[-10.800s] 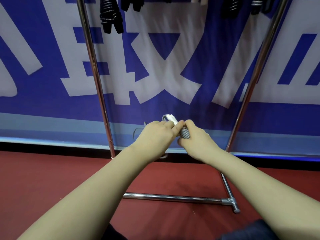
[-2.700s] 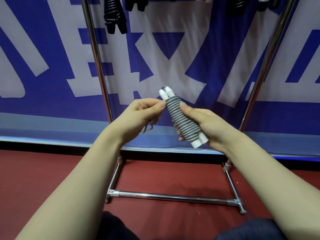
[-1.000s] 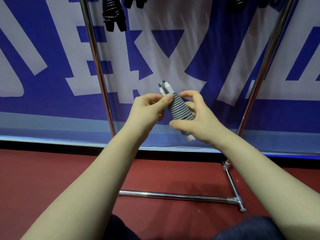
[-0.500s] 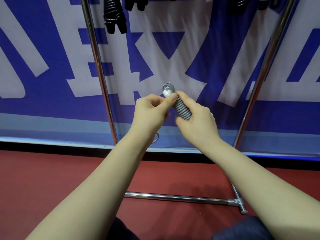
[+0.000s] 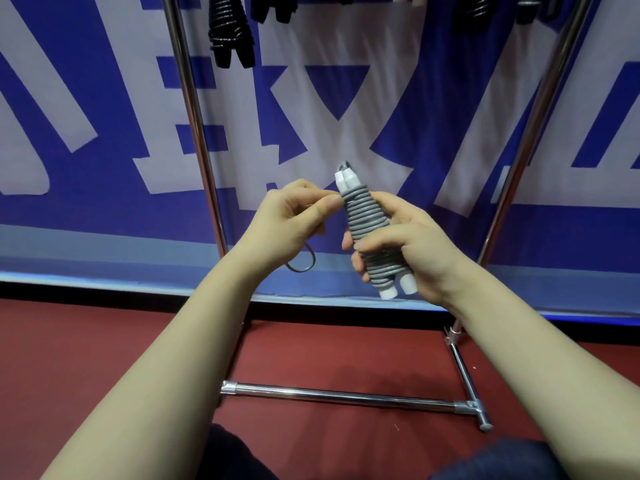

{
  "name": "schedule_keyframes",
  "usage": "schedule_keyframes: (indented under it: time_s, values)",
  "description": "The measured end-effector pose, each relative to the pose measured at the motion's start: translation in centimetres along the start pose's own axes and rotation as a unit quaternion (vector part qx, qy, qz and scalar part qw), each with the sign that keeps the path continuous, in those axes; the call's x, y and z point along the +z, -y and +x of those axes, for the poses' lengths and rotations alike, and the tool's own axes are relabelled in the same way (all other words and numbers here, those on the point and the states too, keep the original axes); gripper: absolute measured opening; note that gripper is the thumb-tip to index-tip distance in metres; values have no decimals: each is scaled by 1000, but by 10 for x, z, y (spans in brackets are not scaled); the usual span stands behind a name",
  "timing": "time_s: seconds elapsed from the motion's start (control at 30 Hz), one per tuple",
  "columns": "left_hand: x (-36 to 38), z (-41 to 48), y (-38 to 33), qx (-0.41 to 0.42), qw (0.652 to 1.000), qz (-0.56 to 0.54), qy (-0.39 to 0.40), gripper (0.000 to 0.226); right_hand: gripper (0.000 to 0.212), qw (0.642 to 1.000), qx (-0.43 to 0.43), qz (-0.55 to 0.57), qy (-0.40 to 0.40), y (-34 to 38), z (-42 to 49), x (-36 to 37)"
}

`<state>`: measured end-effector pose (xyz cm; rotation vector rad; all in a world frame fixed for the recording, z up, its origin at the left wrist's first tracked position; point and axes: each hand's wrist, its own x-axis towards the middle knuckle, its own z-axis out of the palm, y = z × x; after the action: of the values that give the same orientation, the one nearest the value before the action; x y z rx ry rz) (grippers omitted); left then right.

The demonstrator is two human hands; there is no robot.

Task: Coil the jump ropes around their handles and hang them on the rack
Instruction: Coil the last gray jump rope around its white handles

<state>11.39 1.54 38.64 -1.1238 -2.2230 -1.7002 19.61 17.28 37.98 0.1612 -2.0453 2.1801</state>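
Observation:
A grey jump rope (image 5: 367, 220) is wound tightly round its two white handles, which stick out at both ends of the bundle. My right hand (image 5: 405, 244) grips the lower half of the bundle, holding it tilted with the top leaning left. My left hand (image 5: 294, 220) pinches the loose end of the rope beside the top coils. A short loop of rope (image 5: 303, 261) hangs below my left wrist. The chrome rack (image 5: 194, 126) stands behind the hands.
Black coiled jump ropes (image 5: 230, 32) hang from the rack near the top edge. The rack's base bar (image 5: 346, 398) and right foot (image 5: 467, 379) lie on the red floor. A blue and white banner (image 5: 104, 133) covers the wall behind.
My right hand has shifted down the bundle and turned it, so the lower handle ends now show. The loose rope below my left hand has shortened to a small loop.

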Motion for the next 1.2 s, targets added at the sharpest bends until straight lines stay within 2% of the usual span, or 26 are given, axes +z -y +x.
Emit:
schedule_keyframes:
  time_s: [0.1,0.23,0.37,0.43,0.5,0.6,0.73,0.83,0.9,1.0,1.03,1.1,1.2]
  values:
    - [1,-1,-1,-12,999,3,42,27,50,999,35,28,29,1,-1,-4]
    - [4,-2,-7,-19,995,-74,57,38,49,994,53,79,60,5,-3,-7]
    - [9,-2,-14,-10,981,-189,51,25,37,985,65,132,86,11,-8,-7]
    - [11,-2,-12,-16,983,-181,34,27,38,987,70,119,77,13,-9,-5]
    - [13,-2,-8,-30,988,-150,7,30,46,995,63,63,51,13,-7,-2]
    - [17,-2,-8,-51,991,-118,-26,30,58,988,23,-147,-29,9,-3,3]
    - [26,-1,-12,-69,993,-53,-84,26,67,920,-90,-350,-150,-1,3,10]
    - [33,-1,-13,-91,983,-62,-145,43,56,842,-158,-466,-218,-8,3,18]
    - [36,-1,-13,-102,976,-79,-175,50,54,806,-169,-521,-225,-12,3,20]
    - [37,-3,-15,-125,970,-107,-177,44,62,761,-170,-594,-200,-19,7,19]
    - [38,-3,-15,-130,970,-112,-173,41,66,755,-163,-607,-189,-20,8,18]
    - [39,-5,-16,-130,971,-112,-166,39,69,769,-140,-601,-168,-19,8,17]
    - [37,-5,-18,-109,976,-113,-153,34,53,791,-145,-565,-183,-18,6,14]
